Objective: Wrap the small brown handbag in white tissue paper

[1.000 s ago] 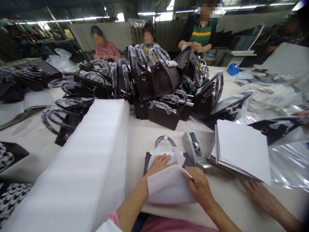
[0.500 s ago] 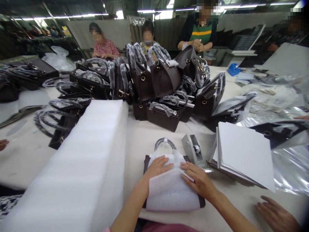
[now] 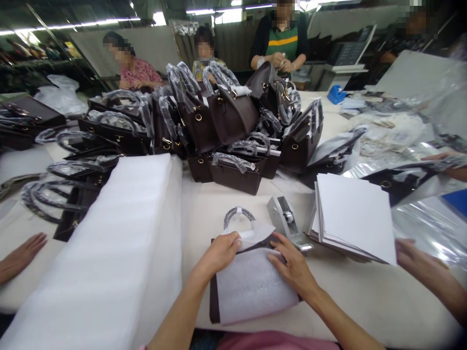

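In front of me a dark brown handbag (image 3: 214, 304) lies flat on the table, its wrapped handles (image 3: 239, 212) pointing away. A white foam sheet (image 3: 257, 287) covers most of its face. The sheet's upper flap (image 3: 257, 234) is lifted, and a strip of dark bag shows beneath it. My left hand (image 3: 222, 250) pinches the left end of this flap between thumb and fingers. On the bag's upper right part rests my right hand (image 3: 294, 265), fingers apart, thumb on the foam. A grey tape dispenser (image 3: 282, 216) stands just beyond my right hand.
A tall stack of white foam sheets (image 3: 120, 243) stands at left. White boards (image 3: 355, 214) are piled at right. Many brown handbags (image 3: 233, 116) crowd the table's far side. Co-workers' hands appear at the left edge (image 3: 24, 257) and right edge (image 3: 426, 267); several people work opposite.
My left hand has gone from lying flat on the foam to pinching and lifting its upper flap. The bag has turned slightly. A co-worker's right-side hand has reached the boards. The view has shifted.
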{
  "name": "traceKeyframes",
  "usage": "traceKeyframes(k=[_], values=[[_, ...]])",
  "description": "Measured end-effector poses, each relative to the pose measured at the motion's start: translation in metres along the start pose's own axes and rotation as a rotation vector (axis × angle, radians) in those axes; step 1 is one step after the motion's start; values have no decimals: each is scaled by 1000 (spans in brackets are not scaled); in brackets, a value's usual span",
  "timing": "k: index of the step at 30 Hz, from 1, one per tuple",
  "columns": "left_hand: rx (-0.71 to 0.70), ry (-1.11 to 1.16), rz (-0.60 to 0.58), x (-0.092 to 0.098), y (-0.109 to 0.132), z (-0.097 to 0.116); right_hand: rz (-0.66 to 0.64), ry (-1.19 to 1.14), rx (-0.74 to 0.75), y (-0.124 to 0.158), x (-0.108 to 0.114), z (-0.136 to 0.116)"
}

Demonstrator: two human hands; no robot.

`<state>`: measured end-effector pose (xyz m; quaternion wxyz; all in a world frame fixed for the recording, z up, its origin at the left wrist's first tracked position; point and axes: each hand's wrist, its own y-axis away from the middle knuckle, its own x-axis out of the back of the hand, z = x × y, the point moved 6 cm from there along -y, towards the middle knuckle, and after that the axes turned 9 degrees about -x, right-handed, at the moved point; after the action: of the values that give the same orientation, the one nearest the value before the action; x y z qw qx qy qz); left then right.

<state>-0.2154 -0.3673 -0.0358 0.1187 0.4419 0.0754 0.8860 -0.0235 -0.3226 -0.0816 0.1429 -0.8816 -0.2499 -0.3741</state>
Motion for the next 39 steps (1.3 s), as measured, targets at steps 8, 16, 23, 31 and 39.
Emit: traceKeyframes(k=[8,16,23,31,39], values=[[58,-316,173,-48,2,33,137,100,39,-2,5,-8],[25,-483,354,-67,12,24,142,283,429,38,-6,-68],[-103,-515,342,-38,3,34,-82,449,402,37,-35,-55],[-191,-520,293,-54,11,53,-145,262,265,30,-30,-56],[-92,-328,402,-80,36,49,55,95,331,36,-16,-36]])
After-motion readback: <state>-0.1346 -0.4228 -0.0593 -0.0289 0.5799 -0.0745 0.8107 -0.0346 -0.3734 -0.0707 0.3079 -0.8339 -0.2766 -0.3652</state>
